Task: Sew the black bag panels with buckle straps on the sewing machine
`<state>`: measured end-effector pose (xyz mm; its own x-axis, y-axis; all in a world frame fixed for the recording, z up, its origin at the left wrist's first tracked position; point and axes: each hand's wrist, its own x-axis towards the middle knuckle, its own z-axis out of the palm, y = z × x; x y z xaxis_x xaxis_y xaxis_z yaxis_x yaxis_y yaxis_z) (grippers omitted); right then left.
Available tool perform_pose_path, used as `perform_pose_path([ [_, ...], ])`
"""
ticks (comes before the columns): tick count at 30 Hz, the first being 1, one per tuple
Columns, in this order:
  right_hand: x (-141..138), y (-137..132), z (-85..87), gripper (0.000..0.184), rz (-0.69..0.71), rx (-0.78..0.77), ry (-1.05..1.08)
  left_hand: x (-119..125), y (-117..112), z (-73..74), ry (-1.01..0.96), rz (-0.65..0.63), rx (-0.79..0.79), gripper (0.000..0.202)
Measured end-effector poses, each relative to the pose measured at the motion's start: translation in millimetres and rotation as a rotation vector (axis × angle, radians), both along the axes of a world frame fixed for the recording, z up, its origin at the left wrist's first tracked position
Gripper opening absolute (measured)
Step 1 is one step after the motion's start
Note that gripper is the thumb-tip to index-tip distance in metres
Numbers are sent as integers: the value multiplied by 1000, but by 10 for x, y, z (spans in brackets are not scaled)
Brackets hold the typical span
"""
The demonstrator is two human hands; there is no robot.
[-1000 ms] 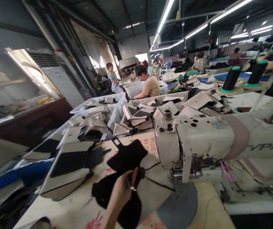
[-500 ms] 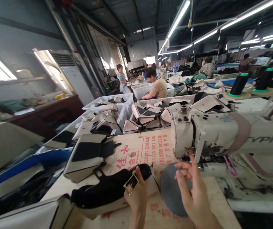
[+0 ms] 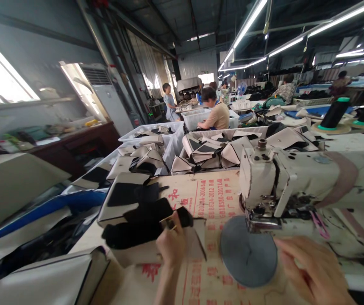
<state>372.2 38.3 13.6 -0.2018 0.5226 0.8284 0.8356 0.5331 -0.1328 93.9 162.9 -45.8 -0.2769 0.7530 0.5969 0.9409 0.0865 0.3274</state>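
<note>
The left hand (image 3: 171, 245) has its thumb and fingers closed on a black and beige bag (image 3: 134, 233), with a small gold-coloured buckle (image 3: 168, 223) at the thumb. The bag rests low over the board (image 3: 213, 212), most of it left of that grip, a dark strip trailing to the right. The right hand (image 3: 315, 262) is well off to the right of the grip, fingers loosely apart, nothing visible in them; a grey disc (image 3: 248, 256) lies between the two hands.

I'd judge this bag partly made up: it already has shape, dark trim and its buckle. It lies clear of the sewing machine (image 3: 296, 178), right of the grip, and I can't tell which seams remain. A similar bag (image 3: 127, 192) sits just beyond the grip; farther out, tubs (image 3: 175, 146) hold plenty more, finished or waiting, I can't say.
</note>
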Motion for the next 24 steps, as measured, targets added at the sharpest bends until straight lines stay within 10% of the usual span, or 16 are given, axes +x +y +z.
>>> perform_pose_path([
  [4,-582,-9,-121,40,35,-216,-67,-453,-479,143,138,-151,68,44],
  [8,-813,175,-212,33,86,-440,-23,-170,-797,458,84,-320,63,45],
  [15,-322,496,-99,15,-250,19,373,917,-156,993,-96,-358,-59,56],
  [19,-460,527,-271,9,-366,35,494,1219,64,957,-95,-454,-246,58],
  [24,-439,187,-537,7,-136,-228,468,821,-228,550,-324,-607,-328,49],
])
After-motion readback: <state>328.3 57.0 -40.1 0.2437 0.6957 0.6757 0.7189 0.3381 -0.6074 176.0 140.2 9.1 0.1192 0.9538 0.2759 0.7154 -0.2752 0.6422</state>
